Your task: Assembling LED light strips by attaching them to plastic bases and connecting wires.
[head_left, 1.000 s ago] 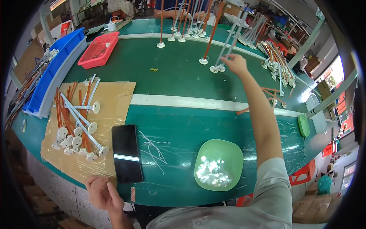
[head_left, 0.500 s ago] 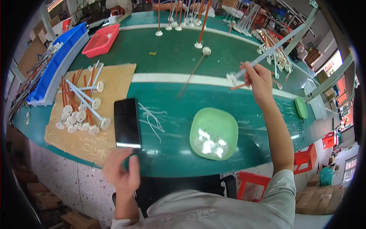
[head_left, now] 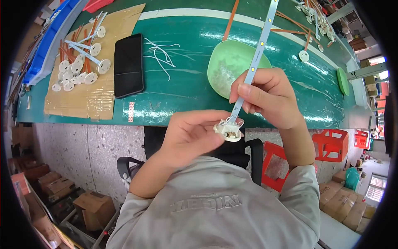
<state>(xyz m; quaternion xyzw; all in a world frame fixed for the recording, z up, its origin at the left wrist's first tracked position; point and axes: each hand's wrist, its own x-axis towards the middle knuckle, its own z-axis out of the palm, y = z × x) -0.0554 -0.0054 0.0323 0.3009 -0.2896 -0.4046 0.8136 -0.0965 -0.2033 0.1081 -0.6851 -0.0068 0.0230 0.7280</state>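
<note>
Two bare hands meet close to the person's chest, just off the near edge of the green worktable [head_left: 186,99]. The left hand [head_left: 188,137] curls around a small round white plastic base [head_left: 227,131], its fingertips clamped on the rim. The right hand [head_left: 267,97] pinches a long thin white LED strip [head_left: 258,52] between thumb and fingers; the strip's lower end sits in the base and it slants up and away past the hand. Just beyond the right hand lies a pale green plastic bowl [head_left: 232,62]. Beyond the left hand a black phone [head_left: 129,65] lies flat, with loose white wires [head_left: 159,54] between phone and bowl. Farther left, finished white-and-orange pieces [head_left: 78,62] lie on brown cardboard [head_left: 83,101].
</note>
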